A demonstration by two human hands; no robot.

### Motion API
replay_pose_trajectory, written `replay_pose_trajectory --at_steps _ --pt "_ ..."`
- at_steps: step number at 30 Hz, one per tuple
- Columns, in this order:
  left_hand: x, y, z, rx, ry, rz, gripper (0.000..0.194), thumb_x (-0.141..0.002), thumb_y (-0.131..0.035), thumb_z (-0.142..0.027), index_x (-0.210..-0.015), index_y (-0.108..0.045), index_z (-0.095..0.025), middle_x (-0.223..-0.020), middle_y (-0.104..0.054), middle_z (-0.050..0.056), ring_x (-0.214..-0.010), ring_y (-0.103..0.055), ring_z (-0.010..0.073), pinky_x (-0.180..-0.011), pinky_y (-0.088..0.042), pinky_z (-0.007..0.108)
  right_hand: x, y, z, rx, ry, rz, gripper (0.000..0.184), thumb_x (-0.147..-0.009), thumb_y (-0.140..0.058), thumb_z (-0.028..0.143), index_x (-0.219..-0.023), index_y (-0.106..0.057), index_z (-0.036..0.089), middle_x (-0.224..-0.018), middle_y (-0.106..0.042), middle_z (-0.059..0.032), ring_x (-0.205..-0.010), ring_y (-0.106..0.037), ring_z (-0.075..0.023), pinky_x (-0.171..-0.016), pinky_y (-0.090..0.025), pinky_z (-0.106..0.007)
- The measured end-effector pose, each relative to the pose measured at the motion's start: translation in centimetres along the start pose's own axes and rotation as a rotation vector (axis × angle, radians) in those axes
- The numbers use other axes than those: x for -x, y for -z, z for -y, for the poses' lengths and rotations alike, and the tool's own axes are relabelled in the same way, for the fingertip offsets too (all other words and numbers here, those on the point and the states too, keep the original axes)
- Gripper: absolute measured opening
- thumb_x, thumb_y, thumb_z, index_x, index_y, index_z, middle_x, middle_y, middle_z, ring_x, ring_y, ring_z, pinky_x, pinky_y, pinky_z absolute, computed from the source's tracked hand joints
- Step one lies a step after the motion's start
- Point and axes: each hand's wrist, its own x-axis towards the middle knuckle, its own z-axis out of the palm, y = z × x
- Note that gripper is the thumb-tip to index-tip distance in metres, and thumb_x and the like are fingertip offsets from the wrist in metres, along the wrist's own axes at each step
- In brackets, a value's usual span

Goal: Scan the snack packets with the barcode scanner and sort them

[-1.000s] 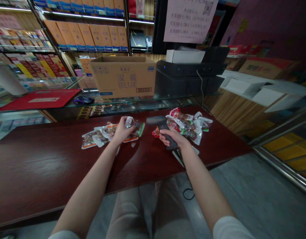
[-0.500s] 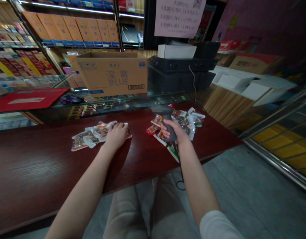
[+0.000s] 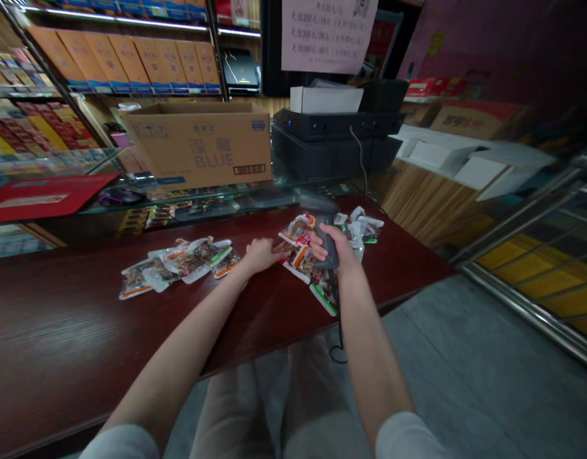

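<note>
Packets (image 3: 304,262) overlap beside my right hand (image 3: 340,245), clamped on a scanner (image 3: 319,204); my left hand (image 3: 261,255) is at their edge, grip unclear; tugging could drag neighbours.

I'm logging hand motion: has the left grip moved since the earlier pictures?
Yes. Against the cardboard box, the left grip has moved right, from the left packet pile to the edge of the right packet pile.
</note>
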Motion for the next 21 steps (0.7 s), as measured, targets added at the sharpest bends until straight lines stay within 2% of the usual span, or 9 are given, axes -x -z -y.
replay_pose_trajectory --at_steps 3,7,11,16,21 --pt "-0.7 -0.1 0.5 0.044 0.017 0.031 0.042 -0.080 -0.059 -0.059 -0.097 -0.065 -0.020 -0.103 -0.071 0.010 -0.103 -0.063 0.0322 -0.088 -0.044 0.042 -0.1 0.1 -0.1 0.001 -0.008 -0.005 0.028 -0.078 -0.067 0.038 -0.088 -0.046 0.021 -0.056 -0.045 0.0092 -0.035 -0.032 -0.0042 -0.032 -0.027 -0.017" --pt "-0.7 0.0 2.1 0.154 0.005 -0.038 0.034 -0.078 -0.064 -0.050 -0.093 -0.060 -0.020 -0.093 -0.070 0.007 -0.085 -0.064 0.0225 -0.072 -0.045 0.031 -0.1 -0.2 -0.1 0.004 -0.025 0.017 0.031 -0.078 -0.066 0.037 -0.098 -0.049 0.020 -0.056 -0.045 0.0098 -0.034 -0.033 -0.0045 -0.032 -0.027 -0.017" --pt "-0.1 0.6 4.1 0.267 0.016 -0.071 0.039 -0.065 -0.075 -0.042 -0.092 -0.059 -0.018 -0.083 -0.068 0.003 -0.075 -0.061 0.0182 -0.065 -0.044 0.027 0.0 -0.7 -0.1 0.022 -0.039 0.037 0.033 -0.078 -0.066 0.036 -0.101 -0.050 0.019 -0.055 -0.046 0.0096 -0.034 -0.033 -0.0045 -0.032 -0.027 -0.017" --pt "2.3 2.5 6.5 0.464 0.064 -0.032 0.030 -0.056 -0.076 -0.039 -0.073 -0.061 -0.019 -0.061 -0.060 -0.002 -0.060 -0.056 0.0161 -0.055 -0.040 0.026 0.1 -1.1 -0.3 0.061 -0.079 0.058 0.027 -0.080 -0.066 0.036 -0.094 -0.048 0.020 -0.057 -0.047 0.0090 -0.034 -0.034 -0.0044 -0.032 -0.028 -0.017" --pt "5.2 4.5 8.0 0.753 0.046 -0.205 0.026 -0.058 -0.073 -0.034 -0.074 -0.059 -0.018 -0.065 -0.061 -0.002 -0.060 -0.056 0.0140 -0.055 -0.042 0.024 0.0 -1.4 -0.8 0.112 -0.117 0.066 0.029 -0.078 -0.068 0.036 -0.089 -0.048 0.020 -0.057 -0.048 0.0085 -0.034 -0.036 -0.0044 -0.033 -0.029 -0.017"
